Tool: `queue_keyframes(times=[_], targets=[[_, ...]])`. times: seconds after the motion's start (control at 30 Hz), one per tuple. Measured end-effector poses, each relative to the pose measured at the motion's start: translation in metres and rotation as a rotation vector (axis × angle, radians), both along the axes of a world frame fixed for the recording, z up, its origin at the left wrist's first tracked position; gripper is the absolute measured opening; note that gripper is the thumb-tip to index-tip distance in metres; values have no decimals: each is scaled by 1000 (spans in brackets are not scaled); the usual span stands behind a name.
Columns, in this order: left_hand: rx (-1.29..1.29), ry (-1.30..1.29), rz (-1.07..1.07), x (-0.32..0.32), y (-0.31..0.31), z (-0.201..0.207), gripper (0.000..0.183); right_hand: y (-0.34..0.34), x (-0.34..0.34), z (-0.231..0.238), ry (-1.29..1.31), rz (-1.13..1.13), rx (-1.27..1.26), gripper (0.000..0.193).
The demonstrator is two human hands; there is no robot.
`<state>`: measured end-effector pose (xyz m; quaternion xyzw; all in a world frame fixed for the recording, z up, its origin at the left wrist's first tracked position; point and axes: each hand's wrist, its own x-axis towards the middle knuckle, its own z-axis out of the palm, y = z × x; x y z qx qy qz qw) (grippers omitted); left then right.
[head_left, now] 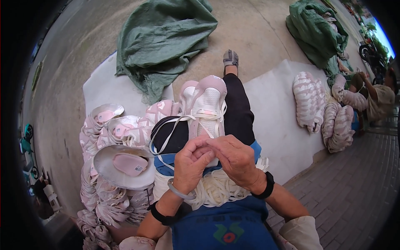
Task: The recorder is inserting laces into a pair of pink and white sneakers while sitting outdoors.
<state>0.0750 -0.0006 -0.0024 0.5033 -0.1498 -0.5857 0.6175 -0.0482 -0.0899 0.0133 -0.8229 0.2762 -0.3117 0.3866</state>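
Pink-and-white mesh shoe upper (209,99) lying just beyond two meeting hands

It is resting on the wearer's black-trousered legs (241,109), its rounded end pointing away from the hands. The bare left hand (191,161) is curling its thumb and fingers inward; the bare right hand (238,161) is bending its fingers down to meet them. I cannot tell whether either is gripping anything. A flat white lace (180,119) is crossing the upper and looping out left of the left hand. A tangled heap of cream laces (217,189) is filling the lap between the wrists. Handling the lace well is probably calling for pinching near its tip, keeping it flat and untwisted, drawing both sides evenly, and guiding the loose loop clear of the left wrist's pale round bangle (178,192).
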Motion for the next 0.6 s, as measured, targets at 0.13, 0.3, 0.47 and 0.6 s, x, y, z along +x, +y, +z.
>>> queue_keyframes(times=[0.13,0.3,0.47,0.6], targets=[[40,-104,-69,8,1,0,29,-5,3,2,-21,58,-73,33],[38,-130,-64,18,-1,3,21,1,5,8,-30,-122,307,24],[-87,12,109,42,-8,14,22,-14,3,22,-51,130,631,12],[-179,0,159,71,-4,19,20,-18,-9,36,-36,487,650,13]])
